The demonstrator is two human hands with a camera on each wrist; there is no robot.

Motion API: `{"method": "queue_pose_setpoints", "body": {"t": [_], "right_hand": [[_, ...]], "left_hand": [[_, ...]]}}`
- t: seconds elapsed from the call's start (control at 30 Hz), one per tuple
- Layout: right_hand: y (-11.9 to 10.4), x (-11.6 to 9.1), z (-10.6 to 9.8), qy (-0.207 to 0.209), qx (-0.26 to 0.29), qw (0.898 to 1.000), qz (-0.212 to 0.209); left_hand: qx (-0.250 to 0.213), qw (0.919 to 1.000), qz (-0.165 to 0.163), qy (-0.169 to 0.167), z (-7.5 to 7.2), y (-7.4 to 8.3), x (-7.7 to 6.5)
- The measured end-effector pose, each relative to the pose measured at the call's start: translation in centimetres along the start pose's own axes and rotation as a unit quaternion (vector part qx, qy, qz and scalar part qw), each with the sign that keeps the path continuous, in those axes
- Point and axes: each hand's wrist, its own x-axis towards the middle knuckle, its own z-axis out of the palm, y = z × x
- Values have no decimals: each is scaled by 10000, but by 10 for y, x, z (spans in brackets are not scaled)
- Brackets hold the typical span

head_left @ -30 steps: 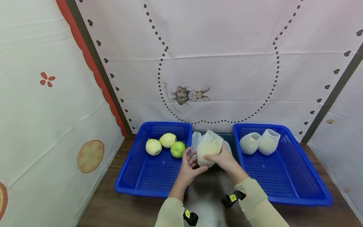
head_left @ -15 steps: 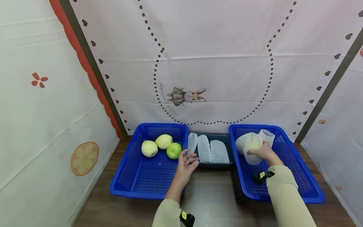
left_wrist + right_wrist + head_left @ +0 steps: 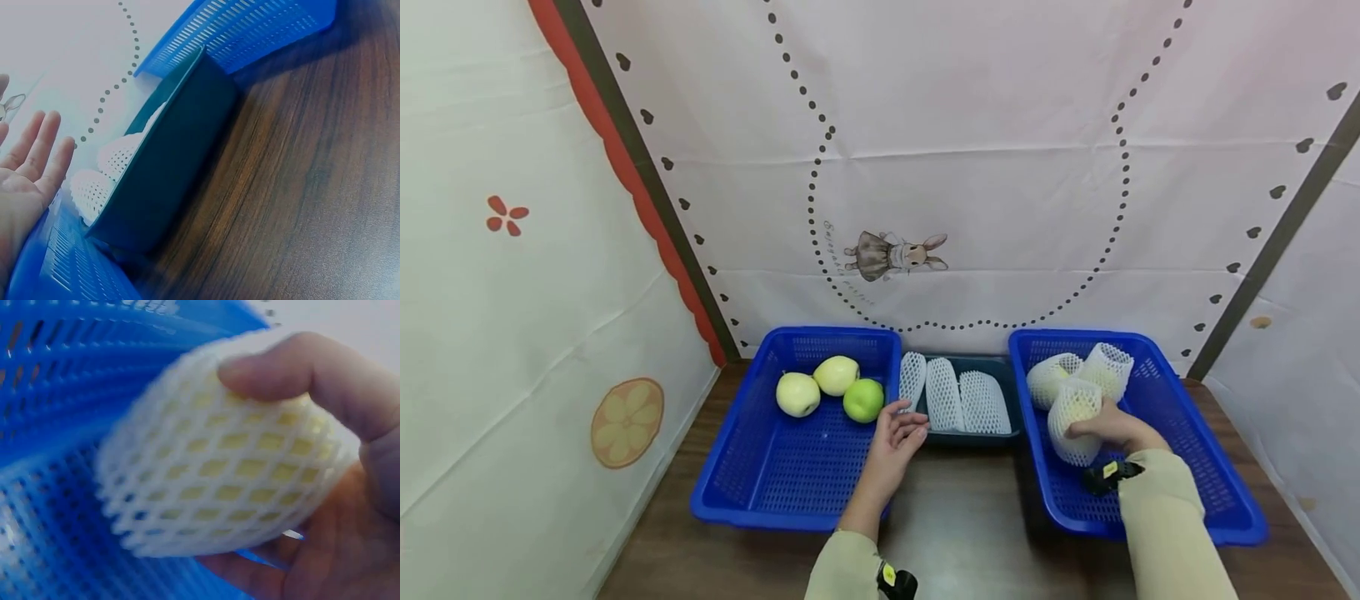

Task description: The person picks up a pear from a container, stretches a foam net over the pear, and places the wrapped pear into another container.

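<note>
In the right blue basket (image 3: 1210, 483), my right hand (image 3: 1116, 427) grips an apple in a white foam net (image 3: 1072, 425). The right wrist view shows thumb and fingers round that netted apple (image 3: 231, 469), with yellow-green skin behind the mesh. Behind it in the basket lie two more netted fruits, one at the left (image 3: 1051, 377) and one at the right (image 3: 1108, 367). My left hand (image 3: 891, 446) is held beside the left basket's right wall, fingers loosely bent and holding nothing. In the left wrist view the left hand (image 3: 28, 169) shows its palm, fingers apart.
The left blue basket (image 3: 797, 487) holds two pale yellow apples (image 3: 797, 394) and a green apple (image 3: 863, 400). Between the baskets stands a dark green tray (image 3: 1011, 400) with flat white foam nets (image 3: 985, 402). A printed cloth (image 3: 1000, 208) hangs behind the wooden table (image 3: 955, 508).
My right hand has carried the netted apple from between the hands into the right basket, then lowered it toward the front. The left hand has let go of it and stays near the left basket.
</note>
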Motion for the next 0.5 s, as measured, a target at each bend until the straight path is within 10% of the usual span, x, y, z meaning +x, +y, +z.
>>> {"method": "queue_pose_setpoints", "body": {"t": [0.27, 0.5], "right_hand": [[11, 14, 12, -269, 589, 9973, -353], [26, 31, 35, 1266, 478, 9903, -304]], "left_hand": [[62, 9998, -208, 48, -5, 4, 2], [-23, 9992, -388, -85, 3, 19, -9]]}}
